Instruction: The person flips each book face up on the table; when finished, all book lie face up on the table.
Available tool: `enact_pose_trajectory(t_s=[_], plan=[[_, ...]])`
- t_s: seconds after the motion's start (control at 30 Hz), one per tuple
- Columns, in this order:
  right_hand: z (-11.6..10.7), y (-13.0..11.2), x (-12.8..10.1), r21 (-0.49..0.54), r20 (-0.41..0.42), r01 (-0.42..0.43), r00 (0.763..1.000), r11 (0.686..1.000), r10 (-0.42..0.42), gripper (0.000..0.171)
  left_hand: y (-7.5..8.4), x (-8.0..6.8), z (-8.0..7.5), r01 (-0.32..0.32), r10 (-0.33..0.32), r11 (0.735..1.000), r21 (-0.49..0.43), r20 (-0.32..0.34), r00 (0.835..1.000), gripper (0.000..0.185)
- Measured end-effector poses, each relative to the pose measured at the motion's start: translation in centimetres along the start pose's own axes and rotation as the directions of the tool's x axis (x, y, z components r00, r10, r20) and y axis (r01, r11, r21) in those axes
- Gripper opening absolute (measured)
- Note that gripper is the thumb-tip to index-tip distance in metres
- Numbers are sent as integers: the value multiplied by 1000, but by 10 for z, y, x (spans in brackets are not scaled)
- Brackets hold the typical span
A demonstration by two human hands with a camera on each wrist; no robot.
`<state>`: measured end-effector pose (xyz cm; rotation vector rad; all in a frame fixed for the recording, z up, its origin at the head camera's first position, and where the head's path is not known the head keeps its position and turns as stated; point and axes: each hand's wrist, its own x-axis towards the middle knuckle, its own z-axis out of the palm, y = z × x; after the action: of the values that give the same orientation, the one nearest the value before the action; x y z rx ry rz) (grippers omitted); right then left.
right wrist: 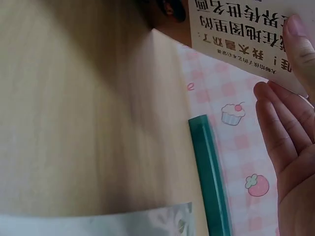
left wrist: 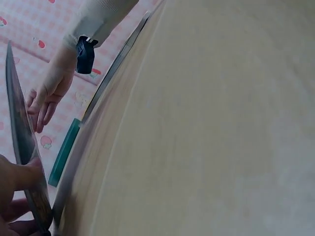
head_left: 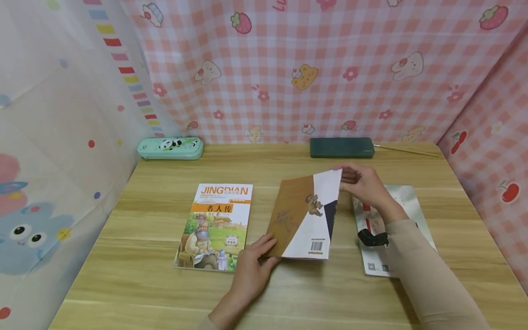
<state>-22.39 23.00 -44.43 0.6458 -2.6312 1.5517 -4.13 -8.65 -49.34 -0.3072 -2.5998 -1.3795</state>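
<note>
A thin book (head_left: 303,215) with a brown and white back cover is held tilted above the table, that cover toward the head view. My left hand (head_left: 251,270) pinches its lower left corner, thumb on one side and fingers on the other; the left wrist view shows the book (left wrist: 22,128) nearly edge-on. At the upper right corner my right hand (head_left: 363,185) holds the edge. In the right wrist view the right thumb (right wrist: 300,49) lies against the printed cover (right wrist: 236,34), with the fingertips by its edge.
A book with a bearded man on its cover (head_left: 214,229) lies to the left. Under the right forearm, a pale book (head_left: 412,206) is partly hidden. At the back are a mint panda pencil case (head_left: 171,149), a dark green case (head_left: 341,148) and a thin stick (head_left: 406,150).
</note>
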Motion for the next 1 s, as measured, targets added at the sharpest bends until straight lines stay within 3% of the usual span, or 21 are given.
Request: enact_pose_trajectory(t_s=[0.23, 0.5, 0.8, 1.0], plan=[[-3, -12, 5, 123, -61, 62, 997, 990, -55, 41, 5, 1, -7, -56, 46, 993, -105, -92, 995, 36], [-6, -61, 6, 48, -164, 129, 979, 991, -119, 27, 8, 5, -16, -131, 102, 975, -178, -164, 981, 36], [-7, -46, 17, 4, -242, 87, 967, 996, -84, 25, 9, 8, -19, -202, 168, 957, -210, -166, 972, 35], [-9, -53, 21, -30, -287, 64, 955, 998, -70, 25, 15, 7, -18, -167, 133, 940, -298, -132, 982, 33]])
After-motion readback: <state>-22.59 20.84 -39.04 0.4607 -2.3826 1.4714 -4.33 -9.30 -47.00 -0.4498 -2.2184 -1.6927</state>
